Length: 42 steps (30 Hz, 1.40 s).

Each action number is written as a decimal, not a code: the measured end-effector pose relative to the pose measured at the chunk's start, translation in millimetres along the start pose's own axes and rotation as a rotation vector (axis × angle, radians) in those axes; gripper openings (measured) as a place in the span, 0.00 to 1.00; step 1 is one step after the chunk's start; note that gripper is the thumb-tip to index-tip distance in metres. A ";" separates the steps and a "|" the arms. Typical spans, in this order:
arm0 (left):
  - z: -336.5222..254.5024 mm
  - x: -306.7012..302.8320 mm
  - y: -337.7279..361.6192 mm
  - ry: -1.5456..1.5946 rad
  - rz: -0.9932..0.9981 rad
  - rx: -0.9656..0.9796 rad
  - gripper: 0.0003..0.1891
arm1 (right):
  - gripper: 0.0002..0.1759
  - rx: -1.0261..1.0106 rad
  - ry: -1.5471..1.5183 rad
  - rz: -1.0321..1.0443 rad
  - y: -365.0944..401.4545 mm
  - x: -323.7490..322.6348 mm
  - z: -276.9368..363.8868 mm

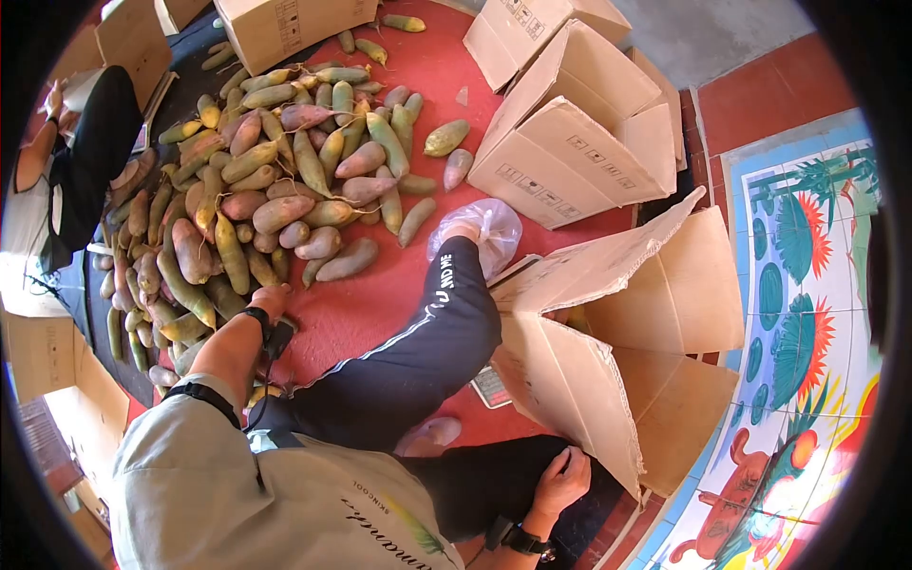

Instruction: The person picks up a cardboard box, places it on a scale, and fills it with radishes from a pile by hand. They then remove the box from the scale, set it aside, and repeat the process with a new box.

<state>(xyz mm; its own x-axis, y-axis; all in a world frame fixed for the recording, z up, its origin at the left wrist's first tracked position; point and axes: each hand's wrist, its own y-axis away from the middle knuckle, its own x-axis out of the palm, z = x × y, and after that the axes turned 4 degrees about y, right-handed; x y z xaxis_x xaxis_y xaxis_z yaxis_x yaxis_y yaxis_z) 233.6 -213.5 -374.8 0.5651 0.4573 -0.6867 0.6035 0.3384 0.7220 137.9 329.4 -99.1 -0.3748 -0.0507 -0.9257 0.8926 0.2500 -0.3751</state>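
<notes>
A large heap of green and pinkish-red radishes (280, 214) lies on the red floor ahead and to the left. My left hand (272, 300) is at the near edge of this heap, back of the hand up, close against the radishes; its fingertips are hidden. My right hand (562, 481) rests on my dark-trousered knee with fingers curled, and nothing shows in it. Just right of my legs stands an open cardboard box (589, 408), with a little green visible inside. A device with a small display (491, 388) is partly hidden beside that box.
More open cardboard boxes (579, 133) stand at the upper right, another box (285, 28) behind the heap. A person (90, 161) in dark trousers is at the far left. A painted tile wall (807, 285) borders the right side. Plastic covers my foot (489, 233).
</notes>
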 end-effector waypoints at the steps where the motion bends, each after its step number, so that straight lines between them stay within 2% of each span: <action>1: 7.9 11.0 -10.8 -0.002 0.001 0.004 0.27 | 0.04 0.001 -0.005 0.009 0.0 -0.2 -0.2; 4: 12.3 18.6 -22.3 -0.082 -0.094 0.036 0.22 | 0.04 0.010 -0.010 0.017 0.8 -1.1 -1.0; 6: 4.2 3.0 -8.3 0.014 -0.095 -0.069 0.16 | 0.04 0.014 -0.017 0.014 -0.6 -0.6 -0.2; 12: -3.9 -31.5 28.9 -0.016 -0.161 -0.016 0.12 | 0.04 0.007 -0.022 0.016 -0.5 -3.2 0.4; 13: -7.5 -36.0 33.0 -0.015 -0.161 -0.015 0.12 | 0.04 0.003 -0.027 0.016 0.0 -2.2 -0.8; 15: -18.2 -48.2 42.7 -0.443 -0.294 0.107 0.14 | 0.04 -0.002 -0.031 0.012 0.1 -2.2 -1.6; 18: -26.7 -68.0 48.3 -0.452 -0.215 0.129 0.19 | 0.04 0.003 -0.029 0.016 2.4 -4.3 -2.1; 19: -15.4 -56.6 35.1 -0.456 -0.219 0.131 0.19 | 0.04 0.006 -0.030 0.011 2.6 -4.2 -1.9; 21: 12.3 -31.3 9.4 -0.322 -0.263 0.227 0.24 | 0.04 0.015 -0.036 0.004 2.9 -3.3 -0.7; 22: 17.3 -26.5 7.5 -0.329 -0.264 0.228 0.24 | 0.04 0.016 -0.035 0.003 2.7 -3.6 -0.6; 24: 21.4 -25.6 11.5 -0.413 -0.341 0.369 0.29 | 0.05 0.022 -0.036 0.002 2.3 -3.2 -0.2; 25: 18.0 -28.5 16.5 -0.417 -0.341 0.372 0.29 | 0.05 0.014 -0.036 0.002 2.0 -3.0 -0.3; 27: 1.7 -33.3 25.4 -0.559 -0.143 0.316 0.27 | 0.05 0.008 -0.030 0.003 1.3 -3.6 -0.6; 30: -14.7 -32.8 26.2 -0.608 -0.060 0.222 0.28 | 0.05 -0.001 -0.024 0.009 1.4 -4.7 -1.3; 33: -17.3 -35.5 29.6 -0.610 -0.018 0.212 0.27 | 0.05 0.004 -0.033 0.008 1.6 -4.2 -2.4; 40: -2.9 -36.8 23.9 -0.616 -0.054 0.258 0.24 | 0.04 0.022 -0.014 0.022 0.1 -3.8 1.2; 42: 5.0 -30.0 15.5 -0.477 -0.182 0.270 0.22 | 0.04 0.026 -0.022 0.002 -0.9 -3.0 2.2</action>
<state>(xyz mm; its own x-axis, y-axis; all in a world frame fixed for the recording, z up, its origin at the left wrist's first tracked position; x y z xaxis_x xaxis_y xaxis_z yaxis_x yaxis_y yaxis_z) 228.7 -226.1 -343.4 0.5922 -0.0317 -0.8052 0.8015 0.1266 0.5844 138.8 327.2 -96.2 -0.3675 -0.0718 -0.9273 0.8997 0.2252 -0.3740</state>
